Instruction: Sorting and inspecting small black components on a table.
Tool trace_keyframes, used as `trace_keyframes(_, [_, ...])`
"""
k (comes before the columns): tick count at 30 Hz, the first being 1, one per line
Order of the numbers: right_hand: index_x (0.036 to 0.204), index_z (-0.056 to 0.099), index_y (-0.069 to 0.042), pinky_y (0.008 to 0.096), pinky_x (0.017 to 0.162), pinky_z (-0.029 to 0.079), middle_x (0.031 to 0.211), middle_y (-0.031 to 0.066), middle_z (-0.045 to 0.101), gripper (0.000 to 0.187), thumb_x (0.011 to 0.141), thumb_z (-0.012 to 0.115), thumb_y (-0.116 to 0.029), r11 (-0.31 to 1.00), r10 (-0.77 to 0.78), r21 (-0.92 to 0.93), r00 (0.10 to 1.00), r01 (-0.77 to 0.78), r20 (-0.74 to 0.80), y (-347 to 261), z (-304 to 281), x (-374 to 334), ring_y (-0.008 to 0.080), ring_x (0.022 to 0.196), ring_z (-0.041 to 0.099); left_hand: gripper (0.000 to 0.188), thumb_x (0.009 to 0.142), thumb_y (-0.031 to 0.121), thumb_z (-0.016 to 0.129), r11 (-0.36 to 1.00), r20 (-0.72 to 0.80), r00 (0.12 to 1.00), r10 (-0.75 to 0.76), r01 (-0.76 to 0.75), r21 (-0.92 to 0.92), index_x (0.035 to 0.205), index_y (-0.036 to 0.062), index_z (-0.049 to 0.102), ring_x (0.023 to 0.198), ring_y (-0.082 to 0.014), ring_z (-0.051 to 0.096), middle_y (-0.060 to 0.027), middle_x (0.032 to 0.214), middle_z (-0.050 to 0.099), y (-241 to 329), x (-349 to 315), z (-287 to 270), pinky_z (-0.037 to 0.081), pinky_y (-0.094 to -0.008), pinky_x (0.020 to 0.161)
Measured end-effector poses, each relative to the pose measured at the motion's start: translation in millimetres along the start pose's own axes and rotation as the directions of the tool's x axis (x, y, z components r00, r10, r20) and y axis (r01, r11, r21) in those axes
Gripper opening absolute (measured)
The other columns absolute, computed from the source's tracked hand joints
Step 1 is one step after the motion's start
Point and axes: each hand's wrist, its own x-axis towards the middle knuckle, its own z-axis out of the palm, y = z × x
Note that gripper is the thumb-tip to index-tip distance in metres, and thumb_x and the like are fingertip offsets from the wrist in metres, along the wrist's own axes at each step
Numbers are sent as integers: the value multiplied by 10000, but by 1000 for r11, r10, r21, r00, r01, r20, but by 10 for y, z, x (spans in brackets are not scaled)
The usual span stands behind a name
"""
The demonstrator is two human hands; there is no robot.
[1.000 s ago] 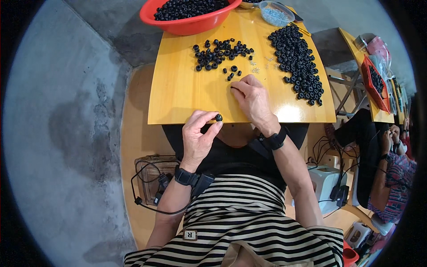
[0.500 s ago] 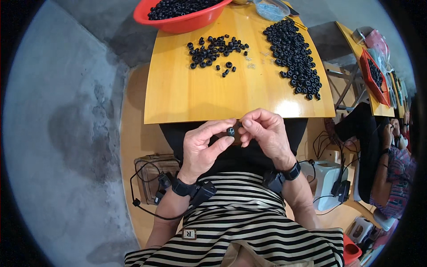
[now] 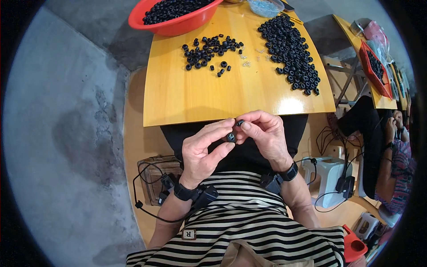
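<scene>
In front of the table's near edge, both hands are held close together. My left hand [image 3: 200, 153] is closed in a pinch around a small black cylindrical part [image 3: 231, 137], whose end shows a pale centre. Just beside it, the thumb and forefinger of my right hand [image 3: 267, 139] grip a smaller black ring [image 3: 240, 123]. The fingertips of the two hands nearly meet; whether the two pieces touch, I cannot tell. Loose black parts [image 3: 205, 54] lie scattered farther back on the yellow table [image 3: 191, 100]. To their right spreads a dense pile of black rings [image 3: 291, 53].
A red basin [image 3: 178, 29] full of black parts stands at the far left of the table. Tiny clear pieces [image 3: 247, 64] lie between the piles. At the back sits a clear tub [image 3: 265, 8] of bluish pieces. Another person [image 3: 391, 153] works at the right, near a red basket [image 3: 378, 71].
The fingers of my right hand have turned slightly, bringing the black ring into clear sight. My left hand keeps its hold on the cylindrical part, its end now facing up more. The whole view has shifted a little.
</scene>
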Motion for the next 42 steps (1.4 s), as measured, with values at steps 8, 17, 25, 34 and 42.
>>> trace_keyframes(8, [1040,683,21,250,646,592,875,92,719,141,915,689,-44,999,-50,13,998,50,-28,9,20,9,127,738,688,339,793,-44,750,1000,4,1000,12,-12,7,1123,-65,677,1174,-297,621,-227,1224,654,2,-21,5,467,-385,1031])
trace_keyframes(17, [1028,678,26,274,711,612,923,101,723,132,903,690,-13,999,-37,-36,999,37,13,-37,37,-21,157,807,710,342,795,-54,742,999,3,999,34,-34,34,1131,-57,678,1183,-298,616,-219,1226,655,9,-9,-38,465,-390,1035])
trace_keyframes(25, [1043,681,15,276,820,572,1017,102,704,146,898,687,10,987,-141,-56,982,148,124,-78,68,-32,150,923,679,346,802,-90,726,998,-61,997,-42,45,35,1142,-40,680,905,-165,635,-125,1031,689,41,-19,2,502,-267,816])
trace_keyframes(34, [1053,688,23,270,856,550,1024,104,701,162,891,689,23,967,-180,-164,979,194,96,-89,116,-91,145,936,670,332,812,-87,728,999,-67,998,-13,17,46,1137,-36,681,870,-153,633,-118,1009,687,35,-2,22,505,-249,777])
trace_keyframes(42, [1036,700,23,258,827,557,1021,107,704,158,879,703,21,939,-214,-250,971,235,110,-120,119,-93,139,918,673,324,813,-77,731,996,-59,998,-3,8,85,1130,-27,684,861,-158,634,-126,1013,689,71,17,23,512,-258,774])
